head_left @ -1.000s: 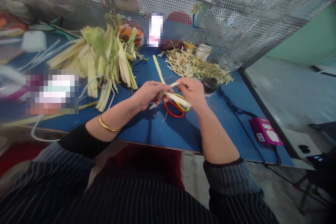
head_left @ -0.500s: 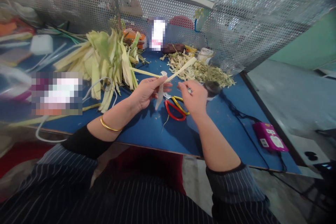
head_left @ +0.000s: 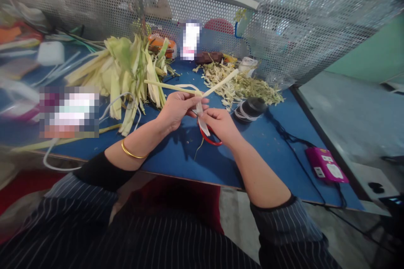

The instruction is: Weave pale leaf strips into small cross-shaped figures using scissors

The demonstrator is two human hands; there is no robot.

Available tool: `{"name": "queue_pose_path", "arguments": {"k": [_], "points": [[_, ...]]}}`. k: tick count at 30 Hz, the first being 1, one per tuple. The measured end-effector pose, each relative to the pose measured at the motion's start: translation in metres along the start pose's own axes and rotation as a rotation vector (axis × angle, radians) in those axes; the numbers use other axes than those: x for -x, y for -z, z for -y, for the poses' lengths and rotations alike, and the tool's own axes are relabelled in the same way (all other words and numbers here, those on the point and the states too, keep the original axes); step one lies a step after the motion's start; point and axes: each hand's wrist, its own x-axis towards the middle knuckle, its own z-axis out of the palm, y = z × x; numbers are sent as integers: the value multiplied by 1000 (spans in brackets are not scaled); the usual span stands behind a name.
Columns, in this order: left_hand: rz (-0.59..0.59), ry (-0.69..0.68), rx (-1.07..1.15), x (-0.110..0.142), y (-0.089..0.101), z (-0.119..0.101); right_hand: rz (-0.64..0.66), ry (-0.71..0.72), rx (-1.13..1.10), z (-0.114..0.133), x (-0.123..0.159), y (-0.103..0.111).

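Several pale corn husk strips point(head_left: 221, 83) cross at a small folded knot above the table. My left hand point(head_left: 181, 109) pinches them at the crossing, thumb on top. One strip points left, one up to the right, and a wider one hangs down. My right hand point(head_left: 221, 124) is closed on that hanging strip, just below the left fingers. Under the hands lie scissors, of which mainly the red handle point(head_left: 212, 138) shows; the rest is hidden by my right hand. A black spool point(head_left: 251, 109) wound with pale cord stands right of my right hand.
A heap of corn husks point(head_left: 123, 67) lies at the left, with a white cable point(head_left: 50, 164) near it. Shredded husk scraps point(head_left: 233, 84) cover the back right. A magenta power box point(head_left: 326, 166) with black leads sits at the right edge. Perforated panels point(head_left: 202, 0) close off the back.
My right hand has moved left and down to the hanging strip, covering much of the scissors and uncovering the spool. A strip end now reaches further left from the crossing.
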Motion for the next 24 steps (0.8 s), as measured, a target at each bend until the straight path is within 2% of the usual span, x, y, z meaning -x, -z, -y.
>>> {"name": "queue_pose_path", "arguments": {"k": [6, 11, 14, 16, 18, 21, 24], "points": [[-53, 6, 33, -1, -4, 4, 139, 156, 219, 4, 1, 1], [-67, 38, 28, 1, -7, 6, 297, 203, 201, 6, 4, 0], [-58, 41, 46, 0, -5, 5, 317, 169, 187, 3, 2, 0], [-54, 19, 62, -1, -3, 3, 219, 83, 94, 0, -1, 2], [-51, 22, 63, -2, -1, 1, 19, 11, -105, -2, -5, 5], [-19, 80, 48, 0, 0, -1, -251, 20, -408, -4, -9, 8], [-3, 113, 12, 3, -4, -1, -289, 57, -524, -6, -10, 8]]}}
